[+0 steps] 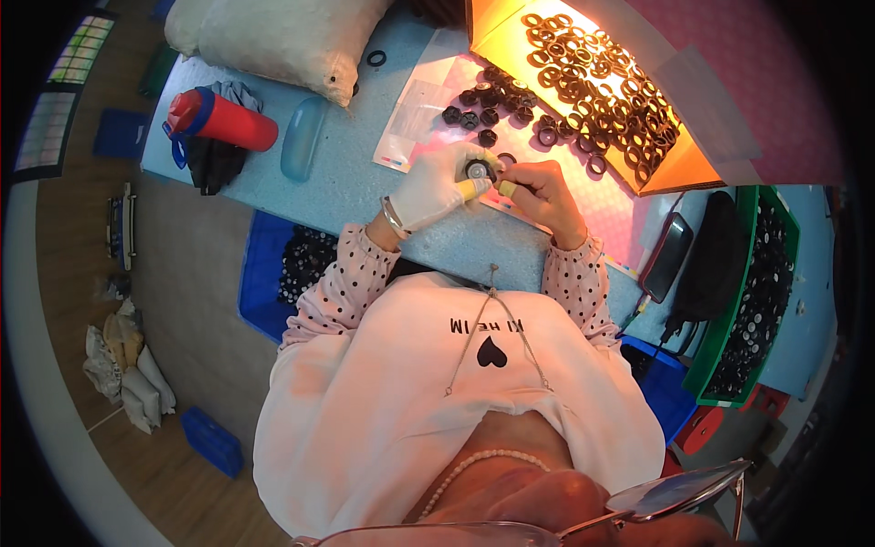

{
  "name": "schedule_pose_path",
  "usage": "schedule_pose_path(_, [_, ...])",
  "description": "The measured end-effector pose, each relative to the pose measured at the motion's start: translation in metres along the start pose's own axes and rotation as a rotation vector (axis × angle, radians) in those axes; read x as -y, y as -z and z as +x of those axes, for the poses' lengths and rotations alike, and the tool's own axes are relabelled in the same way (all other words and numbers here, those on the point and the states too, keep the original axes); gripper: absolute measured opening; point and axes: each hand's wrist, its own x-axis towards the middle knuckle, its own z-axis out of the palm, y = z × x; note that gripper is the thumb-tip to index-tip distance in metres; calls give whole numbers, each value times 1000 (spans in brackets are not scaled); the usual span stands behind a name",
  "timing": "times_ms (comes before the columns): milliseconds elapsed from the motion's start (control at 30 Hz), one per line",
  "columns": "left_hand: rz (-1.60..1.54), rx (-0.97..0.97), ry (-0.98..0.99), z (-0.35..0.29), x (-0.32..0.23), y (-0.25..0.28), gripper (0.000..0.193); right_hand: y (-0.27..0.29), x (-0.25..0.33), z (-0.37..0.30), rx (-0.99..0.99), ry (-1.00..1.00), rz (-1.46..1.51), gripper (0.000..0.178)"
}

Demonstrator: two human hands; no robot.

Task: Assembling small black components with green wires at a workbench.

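Observation:
My left hand (432, 190), in a white glove with a yellow wrap on a finger, is closed round a small round black part (478, 170) with a pale grey centre. Right beside it, my bare right hand (544, 196) has its fingers pinched together at the part's edge, a yellow wrap on one of them. Whatever lies between those fingertips is too small to make out. Just beyond the hands, several black caps (488, 117) lie on the pink-lit sheet. A heap of black rings (583, 73) spreads over the lit cardboard (510, 41) farther back.
On the blue table (351, 150) stand a red bottle (232, 123), a translucent blue case (301, 137) and a pale sack (264, 41). At right are a phone (667, 258), a black pouch (709, 251) and a green bin (743, 365) of black parts. A blue bin (262, 273) sits below the table.

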Motion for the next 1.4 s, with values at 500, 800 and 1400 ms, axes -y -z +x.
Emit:
schedule_pose_path(500, [-561, 222, 218, -1, 20, 15, 42, -9, -1, 3, 7, 92, -56, 13])
schedule_pose_path(800, [-672, 59, 168, 6, 42, 4, 38, -23, -4, 2, -14, 103, -157, 14])
schedule_pose_path(1400, [-638, -106, 214, 2, 29, -3, 43, -31, -3, 4, -121, 87, -278, 5])
